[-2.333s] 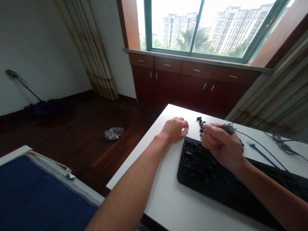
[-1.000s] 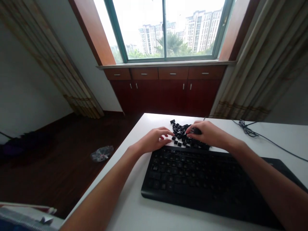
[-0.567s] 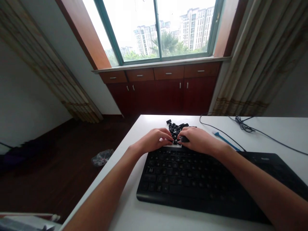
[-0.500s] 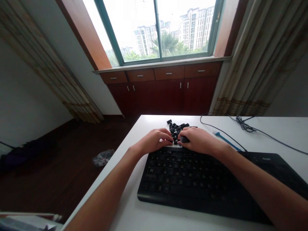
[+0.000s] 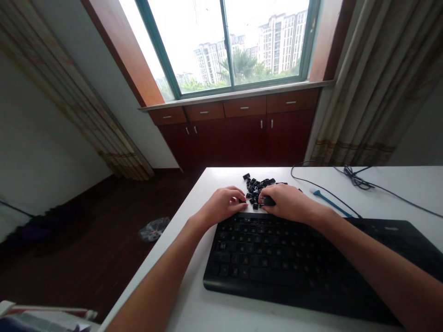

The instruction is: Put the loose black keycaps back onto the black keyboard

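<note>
A black keyboard lies on the white table in front of me. Just behind its top edge sits a small heap of loose black keycaps. My left hand rests at the keyboard's top left corner, fingers curled down against the table beside the heap. My right hand lies over the right side of the heap, its fingers pinched on a dark object that looks like a keycap or a small tool.
A blue thin tool and black cables lie on the table to the right. Beyond the table are red-brown cabinets under a window, curtains either side, and a crumpled plastic bag on the dark wood floor.
My view swung from the left side of the room toward the window. My right hand came down from above the keyboard to the keycap heap; my left hand stayed by the keyboard's corner.
</note>
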Motion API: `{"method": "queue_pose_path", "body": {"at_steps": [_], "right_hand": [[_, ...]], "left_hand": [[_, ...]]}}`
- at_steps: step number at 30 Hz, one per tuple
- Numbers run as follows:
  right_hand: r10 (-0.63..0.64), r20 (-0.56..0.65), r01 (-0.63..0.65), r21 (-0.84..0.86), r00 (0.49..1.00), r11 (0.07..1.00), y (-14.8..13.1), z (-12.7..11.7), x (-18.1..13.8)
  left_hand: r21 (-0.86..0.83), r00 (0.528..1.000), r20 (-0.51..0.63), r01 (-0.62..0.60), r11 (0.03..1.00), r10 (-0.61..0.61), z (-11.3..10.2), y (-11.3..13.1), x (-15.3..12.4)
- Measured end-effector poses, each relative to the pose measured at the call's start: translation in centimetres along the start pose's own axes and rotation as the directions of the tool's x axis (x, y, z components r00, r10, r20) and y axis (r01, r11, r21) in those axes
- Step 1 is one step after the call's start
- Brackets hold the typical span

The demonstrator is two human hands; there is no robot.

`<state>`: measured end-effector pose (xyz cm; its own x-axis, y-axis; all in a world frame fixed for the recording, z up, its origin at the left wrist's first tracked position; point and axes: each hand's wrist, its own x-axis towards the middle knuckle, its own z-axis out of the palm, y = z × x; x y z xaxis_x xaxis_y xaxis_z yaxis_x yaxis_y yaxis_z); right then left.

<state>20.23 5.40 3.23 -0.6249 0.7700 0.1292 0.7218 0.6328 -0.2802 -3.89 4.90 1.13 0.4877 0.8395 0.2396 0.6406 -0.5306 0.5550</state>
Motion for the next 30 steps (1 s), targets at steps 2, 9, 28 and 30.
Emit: {"method": "queue_pose_path", "body": {"at_steps": [2, 9, 28, 30], "right_hand": [[0.011, -0.006, -0.01, 0.008, 1.0, 1.0, 0.1, 0.1, 0.0], [0.011, -0.018, -0.01, 0.029, 1.0, 1.0, 0.0, 0.3, 0.0], [-0.012, -0.022, 0.013, 0.059, 1.0, 0.998, -0.4, 1.2, 0.2], [-0.006, -0.029, 0.008, 0.082, 1.0, 0.997, -0.4, 1.2, 0.2]], "left_hand": [[0.015, 1.0, -0.002, 0.011, 1.0, -0.011, 0.0, -0.1, 0.0], [0.062, 0.999, -0.019, 0.043, 0.997, -0.042, -0.2, 0.0, -0.1], [-0.165, 0.993, 0.061, 0.113, 0.98, -0.105, -0.7, -1.8, -0.3], [-0.179, 0.993, 0.056, 0.115, 0.977, -0.107, -0.7, -1.8, -0.2]]}}
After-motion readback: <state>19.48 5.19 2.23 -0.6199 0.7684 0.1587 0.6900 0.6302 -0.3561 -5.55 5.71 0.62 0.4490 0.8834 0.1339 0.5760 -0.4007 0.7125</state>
